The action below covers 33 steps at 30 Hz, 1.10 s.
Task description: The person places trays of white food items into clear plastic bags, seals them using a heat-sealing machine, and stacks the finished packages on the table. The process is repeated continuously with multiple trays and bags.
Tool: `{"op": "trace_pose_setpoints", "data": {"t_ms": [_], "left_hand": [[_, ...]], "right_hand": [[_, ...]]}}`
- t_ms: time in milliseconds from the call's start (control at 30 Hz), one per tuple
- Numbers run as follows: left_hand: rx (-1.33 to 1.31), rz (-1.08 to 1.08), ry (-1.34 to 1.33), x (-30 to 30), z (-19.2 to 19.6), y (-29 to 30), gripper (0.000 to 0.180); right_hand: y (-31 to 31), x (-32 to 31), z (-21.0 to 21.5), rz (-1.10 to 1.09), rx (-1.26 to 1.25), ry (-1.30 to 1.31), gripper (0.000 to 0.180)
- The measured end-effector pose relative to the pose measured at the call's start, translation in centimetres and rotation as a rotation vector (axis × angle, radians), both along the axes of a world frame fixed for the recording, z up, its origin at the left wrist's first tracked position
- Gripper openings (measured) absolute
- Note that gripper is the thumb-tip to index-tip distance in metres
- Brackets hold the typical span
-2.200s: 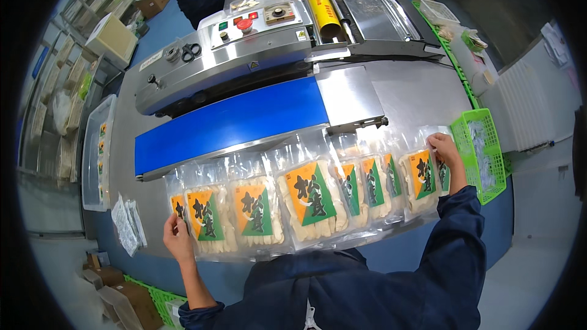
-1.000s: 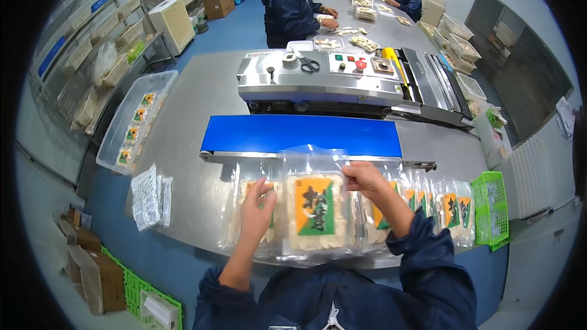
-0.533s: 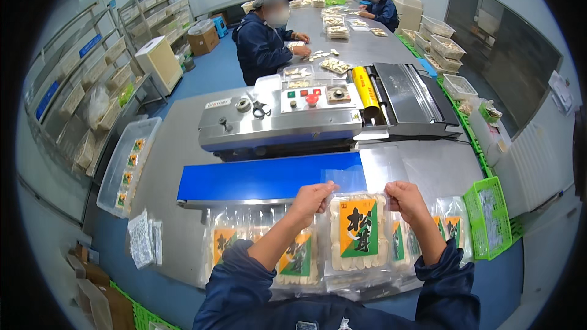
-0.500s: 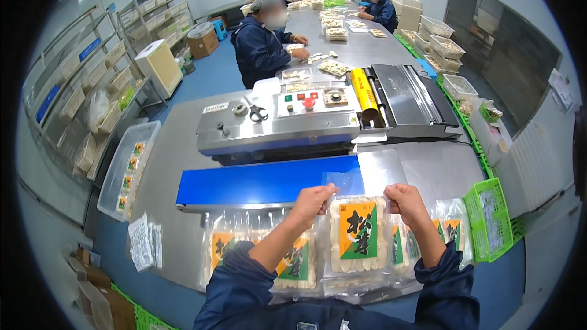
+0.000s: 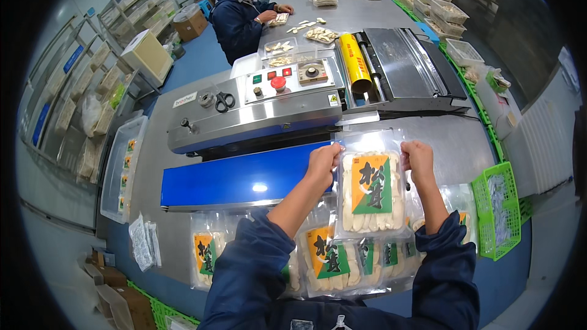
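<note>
A clear plastic bag of pale sliced pieces, probably mushrooms point(image 5: 371, 192), with an orange and green label, hangs upright between my hands. My left hand point(image 5: 323, 164) pinches its upper left edge, and my right hand point(image 5: 419, 159) pinches the upper right edge. Similar filled bags lie below it along the near table edge, among them one bag point(image 5: 327, 260) under the held one and another bag point(image 5: 208, 253) by my left sleeve. Beyond my left hand is the blue conveyor belt point(image 5: 238, 177) of a steel sealing machine point(image 5: 257, 113).
Scissors point(image 5: 225, 102) lie on the machine. A yellow film roll point(image 5: 354, 64) sits beside a dark-topped wrapping unit point(image 5: 406, 64). A green basket point(image 5: 496, 211) stands at the right edge, a clear bin point(image 5: 122, 171) at left. One co-worker point(image 5: 238, 27) handles packs across the table.
Both hands have lifted the bag and moved it away from me, slightly rightward, uncovering more bags beneath. The whole view has shifted, bringing the machine and co-workers higher in the picture.
</note>
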<state>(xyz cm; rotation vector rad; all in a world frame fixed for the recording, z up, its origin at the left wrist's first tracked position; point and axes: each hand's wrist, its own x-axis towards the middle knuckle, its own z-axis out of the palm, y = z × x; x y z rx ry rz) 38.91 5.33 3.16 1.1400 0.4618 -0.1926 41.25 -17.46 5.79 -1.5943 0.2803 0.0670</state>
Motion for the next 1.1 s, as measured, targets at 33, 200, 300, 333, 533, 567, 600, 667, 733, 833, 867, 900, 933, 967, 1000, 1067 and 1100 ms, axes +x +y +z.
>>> {"op": "trace_pose_setpoints", "data": {"t_ms": [33,200,300,333,533,567,600,667,733,833,867,900,933,967,1000,1067,1100], "left_hand": [[-0.021,-0.019,0.005,0.8,-0.4,0.0,0.016],[-0.099,-0.011,0.050,4.1,-0.8,-0.6,0.016],[-0.084,0.003,0.075,5.2,-1.2,-0.3,0.015],[-0.086,-0.001,0.078,5.5,-1.2,0.1,0.015],[-0.044,0.074,0.067,5.7,-1.9,2.9,0.010],[-0.053,0.080,0.069,5.5,-2.0,3.5,0.010],[-0.062,0.087,0.072,5.4,-2.0,4.1,0.009],[-0.040,0.121,0.093,5.0,-1.8,4.9,0.008],[-0.052,0.144,0.089,4.5,-1.5,5.6,0.008],[-0.024,0.151,0.061,4.0,-1.3,6.7,0.007],[-0.011,0.160,0.059,3.8,-1.1,7.0,0.006],[0.003,0.169,0.057,3.5,-1.0,7.2,0.006],[0.016,0.176,0.068,3.4,-1.0,7.7,0.008],[0.019,0.184,0.061,3.1,-1.0,8.2,0.009],[0.022,0.194,0.055,2.8,-1.0,8.6,0.010],[0.006,0.175,0.016,1.9,-0.9,9.6,0.011],[0.057,0.173,0.027,1.2,-0.9,10.4,0.011]], "right_hand": [[0.0,0.8,-0.1,-0.008,0.003,0.003,0.018],[-0.6,4.2,-0.2,-0.046,0.042,0.020,0.016],[0.0,5.2,-0.5,-0.082,0.067,0.057,0.016],[0.2,5.5,-0.7,-0.074,0.065,0.069,0.016],[3.0,6.6,-2.0,-0.025,0.072,0.129,0.012],[3.5,6.7,-2.2,-0.023,0.073,0.134,0.012],[4.2,6.8,-2.4,-0.021,0.073,0.138,0.012],[4.9,6.9,-2.7,0.015,0.099,0.137,0.013],[5.7,6.8,-2.7,0.030,0.091,0.148,0.013],[7.1,6.6,-2.3,0.039,0.092,0.155,0.013],[7.4,6.6,-2.5,0.042,0.100,0.154,0.012],[7.7,6.7,-2.7,0.046,0.107,0.152,0.012],[8.4,6.7,-2.8,0.036,0.078,0.139,0.012],[8.9,6.5,-2.7,0.039,0.087,0.147,0.012],[9.5,6.3,-2.7,0.043,0.095,0.154,0.012],[10.3,6.1,-2.6,0.068,0.116,0.174,0.013],[10.8,6.1,-2.6,0.088,0.124,0.177,0.012]]}}
